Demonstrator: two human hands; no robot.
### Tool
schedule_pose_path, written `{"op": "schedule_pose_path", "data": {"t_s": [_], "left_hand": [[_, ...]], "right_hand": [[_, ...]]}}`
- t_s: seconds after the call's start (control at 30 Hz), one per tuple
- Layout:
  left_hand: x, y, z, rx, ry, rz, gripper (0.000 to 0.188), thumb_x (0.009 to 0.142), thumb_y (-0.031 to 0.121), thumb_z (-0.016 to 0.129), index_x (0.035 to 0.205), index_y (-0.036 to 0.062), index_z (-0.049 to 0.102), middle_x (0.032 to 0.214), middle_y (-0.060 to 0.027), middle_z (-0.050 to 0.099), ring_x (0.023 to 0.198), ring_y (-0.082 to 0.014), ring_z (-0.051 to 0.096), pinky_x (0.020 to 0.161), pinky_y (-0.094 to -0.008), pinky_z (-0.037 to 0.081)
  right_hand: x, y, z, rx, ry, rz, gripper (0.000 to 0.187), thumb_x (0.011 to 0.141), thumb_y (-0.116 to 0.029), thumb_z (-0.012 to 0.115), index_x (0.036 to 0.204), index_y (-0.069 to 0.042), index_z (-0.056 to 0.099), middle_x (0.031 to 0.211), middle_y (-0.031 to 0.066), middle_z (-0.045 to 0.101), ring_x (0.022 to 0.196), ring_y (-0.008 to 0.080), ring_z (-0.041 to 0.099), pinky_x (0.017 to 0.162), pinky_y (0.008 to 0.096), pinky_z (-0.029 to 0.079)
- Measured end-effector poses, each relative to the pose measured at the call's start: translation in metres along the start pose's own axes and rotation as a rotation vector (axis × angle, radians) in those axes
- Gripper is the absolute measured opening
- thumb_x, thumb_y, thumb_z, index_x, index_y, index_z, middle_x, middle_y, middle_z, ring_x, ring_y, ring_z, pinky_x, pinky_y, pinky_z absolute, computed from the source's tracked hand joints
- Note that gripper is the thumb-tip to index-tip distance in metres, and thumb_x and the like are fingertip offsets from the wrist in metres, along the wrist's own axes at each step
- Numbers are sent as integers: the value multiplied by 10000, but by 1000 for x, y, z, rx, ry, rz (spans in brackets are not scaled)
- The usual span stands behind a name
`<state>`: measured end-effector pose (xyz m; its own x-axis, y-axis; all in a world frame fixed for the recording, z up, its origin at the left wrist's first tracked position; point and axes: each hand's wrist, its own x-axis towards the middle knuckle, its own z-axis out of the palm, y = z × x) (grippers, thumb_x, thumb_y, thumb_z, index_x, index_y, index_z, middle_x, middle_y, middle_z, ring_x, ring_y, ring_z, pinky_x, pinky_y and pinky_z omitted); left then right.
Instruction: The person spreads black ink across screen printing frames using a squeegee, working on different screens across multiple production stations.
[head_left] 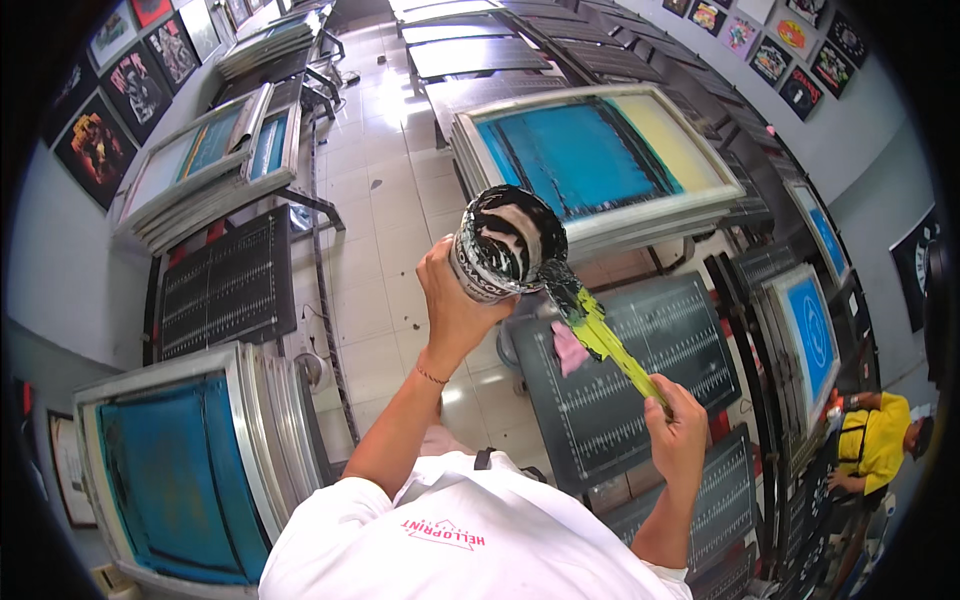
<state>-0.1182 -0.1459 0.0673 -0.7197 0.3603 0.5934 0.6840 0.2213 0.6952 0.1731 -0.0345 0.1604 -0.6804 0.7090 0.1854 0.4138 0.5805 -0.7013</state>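
Fingers (pixel 684 397) of the right hand (pixel 680 432) grip a green spatula (pixel 624 362)

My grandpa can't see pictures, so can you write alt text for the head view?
A person's left hand holds a black-smeared tub; the right hand holds a yellow-green spatula, its blackened end by the tub's rim. Around are framed blue screens and dark boards, with another person in yellow at right.

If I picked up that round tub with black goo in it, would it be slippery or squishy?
The tub would probably be slippery near the top, where black goo is smeared. It's likely fairly stiff, keeping its round shape in the left hand. Tipping could let goo drip, since the top is open.
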Motion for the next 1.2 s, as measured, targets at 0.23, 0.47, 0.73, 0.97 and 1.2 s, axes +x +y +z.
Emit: {"op": "schedule_pose_path", "data": {"t_s": [0.23, 0.47, 0.73, 0.97, 1.2], "left_hand": [[136, -89, -2, 19, 25, -53, 1029, 574, 237, 907, 1366, -16, 300, 1258, -190, 436, 1183, -355, 392, 1035, -478, 344], [249, -161, 19, -38, -27, -46, 1030, 561, 222, 917, 1361, -5, 309, 1280, -198, 445, 1196, -375, 393, 1038, -486, 343], [351, -221, 95, -100, -70, 258, 1097, 529, 249, 959, 1388, 32, 312, 1420, -217, 410, 1304, -400, 379, 1089, -490, 320], [439, -247, 166, -224, -3, 418, 1018, 589, 221, 950, 1375, 7, 340, 1353, -185, 442, 1279, -360, 397, 1087, -467, 316], [489, -257, 264, -514, -294, 157, 1003, 578, 130, 915, 1381, 4, 327, 1261, -175, 451, 1251, -328, 425, 1071, -436, 328]], "right_hand": [[133, -50, 82, -9, 136, -115, 262, 807, -74, 619, 1044, 30, 661, 836, 159, 652, 697, 262, 615, 649, 336, 480], [230, -73, 140, 67, 195, 18, 215, 848, -104, 597, 1007, 28, 652, 763, 96, 614, 657, 181, 574, 616, 307, 450], [342, -68, 192, 897, -10, 418, 393, 1026, -313, 465, 964, 28, 651, 566, -80, 337, 485, 27, 275, 449, 232, 212], [408, -71, 202, 1139, -23, 714, 396, 1031, -331, 474, 896, 18, 602, 560, -94, 309, 447, 23, 235, 389, 215, 164], [402, -73, 207, 913, 448, 803, 382, 1022, -315, 494, 940, 10, 676, 603, -65, 371, 503, 28, 296, 446, 203, 246]]}}
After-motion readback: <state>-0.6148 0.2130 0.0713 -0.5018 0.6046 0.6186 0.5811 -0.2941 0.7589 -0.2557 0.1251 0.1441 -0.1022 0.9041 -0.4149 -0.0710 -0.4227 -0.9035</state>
